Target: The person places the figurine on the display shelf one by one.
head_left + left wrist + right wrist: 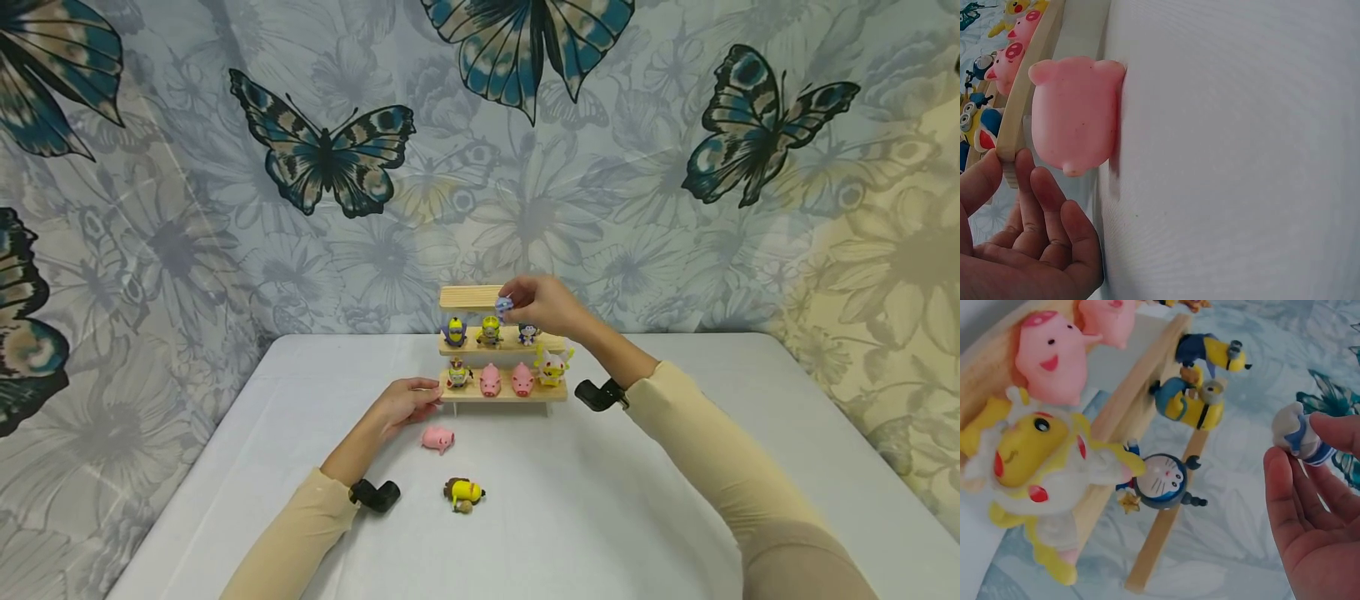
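Observation:
My right hand [551, 306] pinches a small blue-and-white figurine [1297, 432] between thumb and fingertips, in front of the right part of the top tier of a wooden display stand [468, 297]. With thumb and index finger, my left hand [407, 403] grips the left front corner of the stand's lowest board [1010, 140]. A pink pig figurine [437, 439] is on the table just in front of that hand; the left wrist view shows its back close by. Nearer the front, a yellow-and-brown minion figurine [465, 492] lies on its side.
The middle tier bears two minions [490, 332] and a blue-and-white cat figurine [1161, 479]. On the lowest tier stand a crowned minion [457, 374], two pink pigs [522, 380] and a yellow-and-white figurine [1038, 447]. Behind the white table [637, 483] hangs a butterfly-patterned cloth [540, 208].

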Available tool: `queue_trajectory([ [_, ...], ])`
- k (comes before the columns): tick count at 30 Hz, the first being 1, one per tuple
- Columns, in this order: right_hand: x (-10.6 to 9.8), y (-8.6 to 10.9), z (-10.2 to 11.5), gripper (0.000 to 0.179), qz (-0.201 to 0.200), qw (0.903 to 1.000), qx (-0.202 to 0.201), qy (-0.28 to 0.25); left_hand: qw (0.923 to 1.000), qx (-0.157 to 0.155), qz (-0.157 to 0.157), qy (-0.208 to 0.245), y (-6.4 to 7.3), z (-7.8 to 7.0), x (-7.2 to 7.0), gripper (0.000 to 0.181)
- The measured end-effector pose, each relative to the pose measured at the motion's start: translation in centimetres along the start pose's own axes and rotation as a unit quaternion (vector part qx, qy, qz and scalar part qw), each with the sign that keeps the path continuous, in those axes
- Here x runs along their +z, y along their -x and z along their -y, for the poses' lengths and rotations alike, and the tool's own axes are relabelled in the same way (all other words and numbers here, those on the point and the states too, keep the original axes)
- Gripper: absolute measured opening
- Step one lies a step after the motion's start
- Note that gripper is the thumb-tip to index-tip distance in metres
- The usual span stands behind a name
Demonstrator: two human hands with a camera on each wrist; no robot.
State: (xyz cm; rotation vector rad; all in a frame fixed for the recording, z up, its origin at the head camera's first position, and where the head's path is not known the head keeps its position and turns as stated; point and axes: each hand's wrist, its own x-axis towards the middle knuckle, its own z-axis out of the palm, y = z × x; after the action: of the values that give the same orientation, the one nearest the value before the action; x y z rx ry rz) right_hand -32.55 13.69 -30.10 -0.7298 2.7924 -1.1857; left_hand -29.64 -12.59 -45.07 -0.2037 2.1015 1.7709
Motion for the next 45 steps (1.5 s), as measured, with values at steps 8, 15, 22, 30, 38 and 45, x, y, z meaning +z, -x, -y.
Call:
queue_trajectory([
  [8, 0.3, -2.2, -0.2, 0.031, -0.009, 0.9997, 0.015, 0.017, 0.9999, 0.011, 0.003, -0.001, -0.1, 0.2, 0.0, 0.040],
  [15, 1.2, -4.4, -0.5, 0.033, -0.017, 0.9983, 0.031, 0.046, 0.9999, 0.013, -0.001, -0.001, 0.1, 0.3, 0.1, 0.039],
  [22, 2.3, -6.0, -0.3, 0.035, -0.028, 0.9984, 0.038, 0.031, 0.9998, 0.017, -0.005, -0.002, 0.1, 0.4, 0.0, 0.039],
  [30, 4.2, -7.2, 0.9, 0.034, -0.034, 0.9988, 0.033, 0.011, 0.9998, 0.020, -0.005, -0.005, 0.0, 0.5, -0.1, 0.040],
  [38, 5.5, -8.0, 1.5, 0.032, -0.064, 0.9965, 0.050, 0.019, 0.9997, 0.025, 0.000, -0.006, 0.1, 0.1, 0.0, 0.040],
  [45, 5.8, -7.9, 1.4, 0.040, -0.060, 0.9966, 0.050, 0.026, 0.9998, 0.019, -0.003, -0.010, 0.1, 0.0, 0.0, 0.038],
])
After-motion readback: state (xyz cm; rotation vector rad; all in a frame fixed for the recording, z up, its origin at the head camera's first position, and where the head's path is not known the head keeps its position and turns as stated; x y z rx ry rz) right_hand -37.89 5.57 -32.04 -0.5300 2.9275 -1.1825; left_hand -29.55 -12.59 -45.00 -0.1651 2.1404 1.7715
